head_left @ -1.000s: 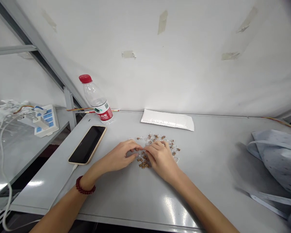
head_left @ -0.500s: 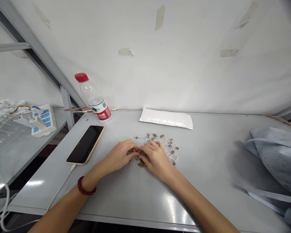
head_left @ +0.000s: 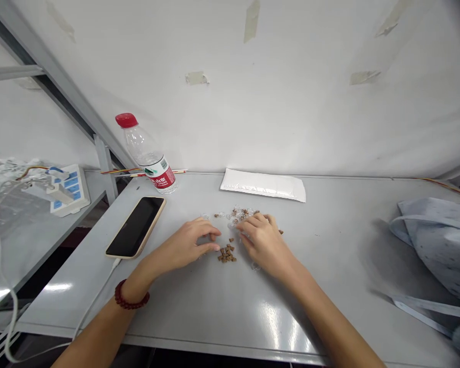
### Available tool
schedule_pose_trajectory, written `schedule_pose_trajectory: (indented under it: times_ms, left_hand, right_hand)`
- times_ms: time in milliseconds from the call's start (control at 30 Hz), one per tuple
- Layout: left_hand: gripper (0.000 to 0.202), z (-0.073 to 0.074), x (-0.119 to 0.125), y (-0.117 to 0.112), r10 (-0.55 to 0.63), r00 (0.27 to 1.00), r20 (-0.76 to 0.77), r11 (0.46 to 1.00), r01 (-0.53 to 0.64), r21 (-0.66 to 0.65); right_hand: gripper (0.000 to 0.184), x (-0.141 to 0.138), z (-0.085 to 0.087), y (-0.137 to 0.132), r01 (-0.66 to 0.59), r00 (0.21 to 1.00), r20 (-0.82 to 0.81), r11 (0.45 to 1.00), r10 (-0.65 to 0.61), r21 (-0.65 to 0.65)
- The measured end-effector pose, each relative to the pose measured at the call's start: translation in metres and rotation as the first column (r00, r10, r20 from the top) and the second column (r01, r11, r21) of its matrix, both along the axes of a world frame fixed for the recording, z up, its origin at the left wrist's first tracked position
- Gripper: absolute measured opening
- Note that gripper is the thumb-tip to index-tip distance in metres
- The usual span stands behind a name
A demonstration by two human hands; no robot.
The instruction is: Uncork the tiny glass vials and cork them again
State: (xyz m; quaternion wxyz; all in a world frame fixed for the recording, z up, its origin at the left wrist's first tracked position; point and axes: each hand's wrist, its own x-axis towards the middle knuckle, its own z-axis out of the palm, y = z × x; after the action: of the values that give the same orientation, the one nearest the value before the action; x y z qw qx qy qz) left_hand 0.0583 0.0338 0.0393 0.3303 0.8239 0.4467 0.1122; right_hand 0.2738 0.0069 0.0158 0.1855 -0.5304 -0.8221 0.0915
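The hands have drawn apart: the right hand [head_left: 266, 243] has slid over the small clear vials [head_left: 235, 217], its fingertips hidden, so I can't tell their grip. The left hand [head_left: 187, 243] curves beside the loose cork stoppers [head_left: 227, 254], thumb and forefinger slightly apart. Some vials are corked; their contents are too small to see. Behind stands a red-capped water bottle [head_left: 161, 176].

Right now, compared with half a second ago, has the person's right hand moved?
Yes: the right hand has shifted rightward against the white packet, opening a gap from the left hand.
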Motion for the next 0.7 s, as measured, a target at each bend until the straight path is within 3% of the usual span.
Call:
schedule_pose_trajectory:
  times_ms: [100,233,400,500,600,700]
  left_hand:
    - [0.025,0.004,-0.014,0.007,0.063,0.994,-0.092,0.995,-0.070,-0.077]
    - [0.033,0.012,-0.025,0.009,-0.006,0.981,-0.192,0.971,-0.040,-0.236]
    - [0.013,0.008,-0.020,0.005,-0.057,0.980,-0.189,0.991,0.033,-0.129]
    - [0.010,0.003,-0.014,0.004,-0.003,0.994,-0.112,0.996,-0.006,-0.085]
    - [0.010,0.004,-0.006,0.001,0.128,0.990,0.053,0.991,-0.125,-0.043]
    - [0.016,0.006,0.002,-0.004,0.244,0.930,0.274,0.964,-0.202,-0.171]
  right_hand:
    - [0.023,-0.002,-0.001,-0.001,0.019,0.994,0.106,1.000,-0.019,0.002]
    - [0.013,-0.003,0.000,-0.003,0.012,0.997,0.083,1.000,-0.013,0.005]
    - [0.012,-0.007,-0.002,-0.005,-0.040,0.997,-0.066,0.995,0.046,0.092]
    - [0.014,-0.010,-0.004,-0.008,-0.072,0.984,-0.152,0.987,0.094,0.141]
    - [0.011,-0.015,-0.003,-0.012,-0.133,0.957,-0.241,0.982,0.163,0.137]
    - [0.014,-0.020,0.001,-0.016,-0.166,0.922,-0.343,0.984,0.180,0.069]
